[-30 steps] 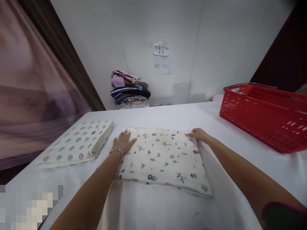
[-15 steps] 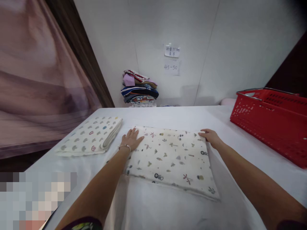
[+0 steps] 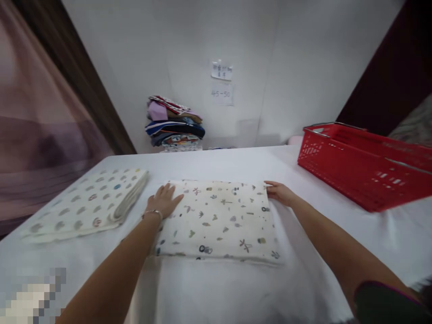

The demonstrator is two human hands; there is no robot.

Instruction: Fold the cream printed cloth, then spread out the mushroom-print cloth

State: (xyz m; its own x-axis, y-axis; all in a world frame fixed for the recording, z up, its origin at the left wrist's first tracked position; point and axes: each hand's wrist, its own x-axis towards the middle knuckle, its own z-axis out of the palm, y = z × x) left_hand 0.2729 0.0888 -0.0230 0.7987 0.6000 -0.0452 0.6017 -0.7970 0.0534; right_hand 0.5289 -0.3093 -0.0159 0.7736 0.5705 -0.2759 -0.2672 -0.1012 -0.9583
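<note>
A white folded cloth (image 3: pixel 216 220) with small printed trees, leaves and animals lies flat in the middle of the table. My left hand (image 3: pixel 164 200), a bracelet at its wrist, rests open with fingers spread on the cloth's left side near the far corner. At the far right corner, my right hand (image 3: pixel 280 193) has its fingertips closed on the cloth's edge; the underside of that grip is hidden. To the left lies another folded cloth (image 3: pixel 84 198), thick and white with grey, red and blue mushroom-like prints.
A white-covered table (image 3: pixel 236 162) holds both cloths. On the right stands a red plastic basket (image 3: pixel 351 166) with metal handles. Beyond the far edge a pile of folded fabrics (image 3: pixel 175 126) rises against the wall. Paper signs (image 3: pixel 222 83) hang there. A pink curtain (image 3: pixel 40 157) hangs at left.
The view has turned right, so everything sits further left and more of the basket shows. The printed cloth's near edge lies straighter. Both hands keep their places on it.
</note>
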